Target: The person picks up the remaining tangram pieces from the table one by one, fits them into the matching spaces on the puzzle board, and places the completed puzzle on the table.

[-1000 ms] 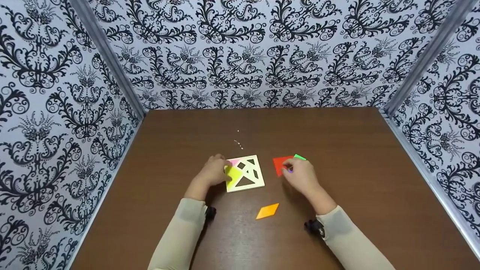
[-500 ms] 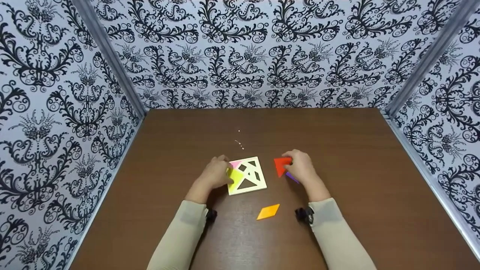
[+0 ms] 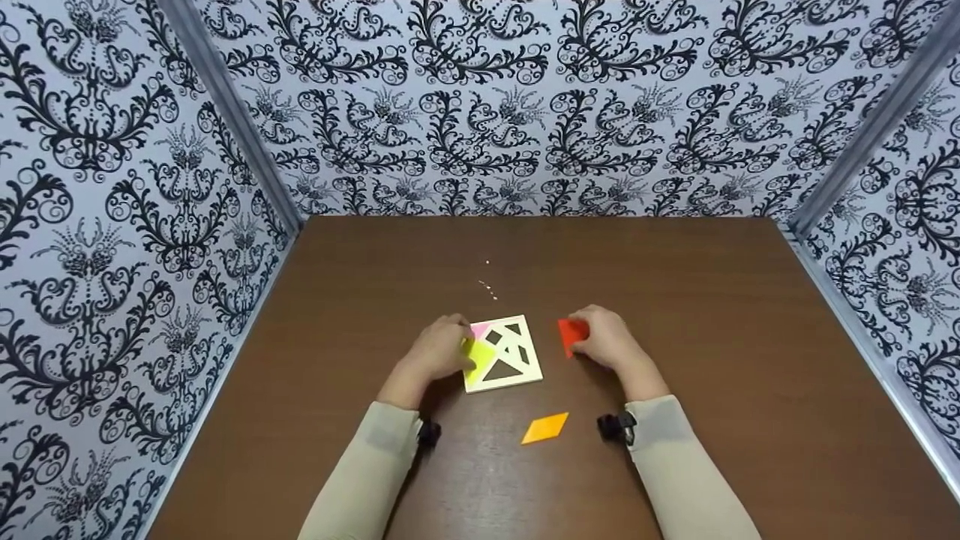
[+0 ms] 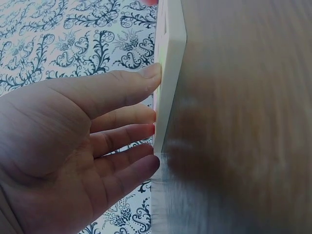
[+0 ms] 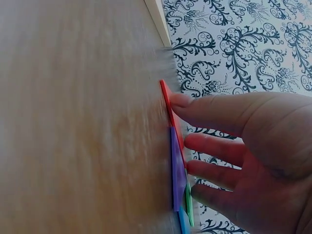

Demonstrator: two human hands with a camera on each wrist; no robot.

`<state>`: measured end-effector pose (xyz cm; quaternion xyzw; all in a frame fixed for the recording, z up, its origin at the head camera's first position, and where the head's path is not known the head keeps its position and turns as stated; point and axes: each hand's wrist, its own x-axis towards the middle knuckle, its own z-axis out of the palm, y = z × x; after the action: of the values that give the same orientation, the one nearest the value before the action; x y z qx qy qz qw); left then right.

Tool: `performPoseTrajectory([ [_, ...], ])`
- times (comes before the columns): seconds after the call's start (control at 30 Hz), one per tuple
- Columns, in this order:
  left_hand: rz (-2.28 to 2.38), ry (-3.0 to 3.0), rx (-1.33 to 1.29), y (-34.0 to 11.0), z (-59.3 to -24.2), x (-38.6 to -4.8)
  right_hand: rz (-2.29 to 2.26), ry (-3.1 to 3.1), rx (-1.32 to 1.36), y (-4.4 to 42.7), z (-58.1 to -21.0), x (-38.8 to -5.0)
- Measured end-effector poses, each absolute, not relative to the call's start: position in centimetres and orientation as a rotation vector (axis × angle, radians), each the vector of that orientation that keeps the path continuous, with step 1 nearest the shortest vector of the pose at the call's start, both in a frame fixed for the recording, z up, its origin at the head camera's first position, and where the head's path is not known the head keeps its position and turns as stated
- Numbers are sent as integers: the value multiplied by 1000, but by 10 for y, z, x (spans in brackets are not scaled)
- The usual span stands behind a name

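A cream tangram board (image 3: 532,367) lies on the table with a yellow piece (image 3: 480,358) and a pink piece (image 3: 478,330) set in it; several cutouts show dark wood. My left hand (image 3: 441,346) rests at the board's left side, thumb and fingertips touching its top in the left wrist view. To the right of the board, my right hand (image 3: 609,337) spans a red triangle (image 3: 570,337), its thumb and fingers touching the piece. Purple (image 5: 179,183), green (image 5: 189,204) and blue (image 5: 183,220) pieces lie under or beside those fingers, hidden in the head view.
An orange parallelogram (image 3: 545,428) lies nearer on the brown table (image 3: 675,270), between the forearms. Small white specks (image 3: 489,287) mark the wood beyond the board. Patterned walls (image 3: 510,135) stand around the table.
My right hand has shifted left and settled over the red triangle, covering the green and purple pieces seen earlier. The left hand stays at the board. The whole head view drifts slightly.
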<state>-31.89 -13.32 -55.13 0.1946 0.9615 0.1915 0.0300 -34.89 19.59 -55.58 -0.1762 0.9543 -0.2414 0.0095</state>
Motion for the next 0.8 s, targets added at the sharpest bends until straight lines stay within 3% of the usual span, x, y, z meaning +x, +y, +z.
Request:
performPoseTrajectory([
  [0.8,445,3009,750,-133,-551,-318,-588,2947,-642,202,-544,-347],
])
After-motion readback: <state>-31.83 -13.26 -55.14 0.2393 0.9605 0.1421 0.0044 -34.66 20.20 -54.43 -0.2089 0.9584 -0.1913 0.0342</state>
